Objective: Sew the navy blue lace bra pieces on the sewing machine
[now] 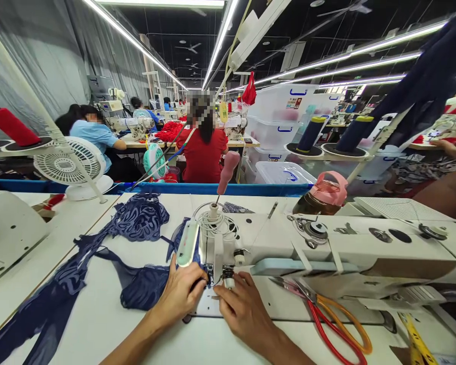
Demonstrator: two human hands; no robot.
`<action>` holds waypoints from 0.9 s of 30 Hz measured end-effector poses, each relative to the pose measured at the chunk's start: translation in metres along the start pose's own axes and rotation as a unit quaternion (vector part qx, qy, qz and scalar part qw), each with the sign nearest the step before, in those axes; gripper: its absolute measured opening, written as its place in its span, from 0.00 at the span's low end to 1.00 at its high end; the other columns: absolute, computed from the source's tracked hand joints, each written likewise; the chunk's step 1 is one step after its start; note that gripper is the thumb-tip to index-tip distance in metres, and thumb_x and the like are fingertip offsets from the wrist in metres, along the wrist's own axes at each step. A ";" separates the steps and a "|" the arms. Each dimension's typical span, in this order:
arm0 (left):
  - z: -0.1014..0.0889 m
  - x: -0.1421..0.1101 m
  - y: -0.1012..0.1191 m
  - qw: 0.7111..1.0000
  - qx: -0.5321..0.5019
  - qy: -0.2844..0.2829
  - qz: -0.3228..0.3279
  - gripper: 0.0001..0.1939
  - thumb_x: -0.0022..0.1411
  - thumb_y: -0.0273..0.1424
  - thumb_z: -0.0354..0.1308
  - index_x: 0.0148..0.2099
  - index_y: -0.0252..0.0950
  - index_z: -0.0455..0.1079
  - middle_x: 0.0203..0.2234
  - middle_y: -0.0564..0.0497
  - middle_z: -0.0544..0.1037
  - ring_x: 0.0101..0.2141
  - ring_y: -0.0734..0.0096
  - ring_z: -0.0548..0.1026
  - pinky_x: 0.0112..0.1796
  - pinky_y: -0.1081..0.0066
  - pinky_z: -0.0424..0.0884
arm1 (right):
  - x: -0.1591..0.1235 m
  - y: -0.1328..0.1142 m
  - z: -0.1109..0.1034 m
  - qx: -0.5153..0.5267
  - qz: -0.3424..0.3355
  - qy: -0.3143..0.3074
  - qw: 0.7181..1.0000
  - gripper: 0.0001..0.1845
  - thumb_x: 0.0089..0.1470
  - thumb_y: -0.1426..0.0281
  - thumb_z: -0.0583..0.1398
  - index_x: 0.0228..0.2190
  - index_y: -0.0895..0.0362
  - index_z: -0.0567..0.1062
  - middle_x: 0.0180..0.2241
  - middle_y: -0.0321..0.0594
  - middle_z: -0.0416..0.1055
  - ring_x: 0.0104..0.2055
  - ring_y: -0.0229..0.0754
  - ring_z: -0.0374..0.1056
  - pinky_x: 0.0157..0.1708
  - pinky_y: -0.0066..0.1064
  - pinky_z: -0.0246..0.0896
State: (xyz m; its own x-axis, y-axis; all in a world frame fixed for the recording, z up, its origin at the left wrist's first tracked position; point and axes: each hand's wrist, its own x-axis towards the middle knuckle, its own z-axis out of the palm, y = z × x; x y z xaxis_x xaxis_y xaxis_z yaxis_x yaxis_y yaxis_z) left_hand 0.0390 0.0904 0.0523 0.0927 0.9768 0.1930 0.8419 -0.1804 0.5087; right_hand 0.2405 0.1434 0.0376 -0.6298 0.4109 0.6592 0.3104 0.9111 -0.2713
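Note:
A white sewing machine (327,248) stands in front of me on a white table (99,324). Navy blue lace garments (137,286) lie in a chain across the table, leading under the machine's needle area (217,276). My left hand (182,293) rests on the navy fabric just left of the needle, fingers curled and pressing it down. My right hand (243,309) lies on the machine bed to the right of the needle, fingers pinched together at the fabric's edge by the presser foot.
Scissors with red and orange handles (327,314) lie on the machine bed to the right. A small white fan (70,165) and a pink-lidded bottle (323,195) stand at the table's far edge. Other people sit at machines beyond. Thread cones (11,126) sit on stands.

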 end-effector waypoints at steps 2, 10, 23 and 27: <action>0.000 0.000 -0.001 1.000 -0.002 -0.004 -0.002 0.09 0.70 0.29 0.49 0.40 0.42 0.70 0.35 0.55 0.76 0.41 0.63 0.72 0.52 0.47 0.62 | 0.001 0.001 0.001 -0.001 -0.003 -0.013 1.000 0.14 0.59 0.80 0.54 0.41 0.54 0.75 0.34 0.38 0.74 0.36 0.43 0.65 0.45 0.39 0.51; -0.002 0.000 0.001 1.000 -0.008 -0.013 -0.014 0.09 0.71 0.29 0.48 0.40 0.42 0.70 0.35 0.55 0.76 0.42 0.63 0.72 0.50 0.49 0.62 | 0.000 0.003 0.005 -0.018 -0.004 -0.103 0.995 0.10 0.62 0.78 0.56 0.40 0.54 0.73 0.37 0.38 0.75 0.38 0.43 0.65 0.45 0.38 0.50; 0.001 -0.002 -0.001 1.000 0.000 0.004 -0.010 0.07 0.70 0.30 0.51 0.39 0.41 0.70 0.35 0.55 0.76 0.42 0.63 0.70 0.51 0.49 0.59 | 0.001 -0.001 -0.002 -0.009 -0.009 -0.118 0.993 0.14 0.62 0.79 0.56 0.46 0.53 0.73 0.36 0.36 0.76 0.37 0.43 0.66 0.48 0.39 0.48; 0.000 -0.002 0.000 1.000 0.004 0.003 0.000 0.08 0.71 0.31 0.50 0.39 0.41 0.70 0.34 0.54 0.76 0.41 0.64 0.71 0.53 0.48 0.59 | 0.001 -0.002 -0.003 -0.027 -0.006 -0.127 0.992 0.17 0.60 0.80 0.57 0.49 0.53 0.73 0.38 0.36 0.76 0.37 0.43 0.67 0.48 0.39 0.49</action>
State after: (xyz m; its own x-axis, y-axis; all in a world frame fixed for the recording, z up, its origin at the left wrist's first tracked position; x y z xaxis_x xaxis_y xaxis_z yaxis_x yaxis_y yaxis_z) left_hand 0.0386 0.0885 0.0515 0.0890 0.9760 0.1985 0.8466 -0.1791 0.5012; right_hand 0.2420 0.1418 0.0408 -0.7904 0.4014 0.4628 0.3354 0.9157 -0.2214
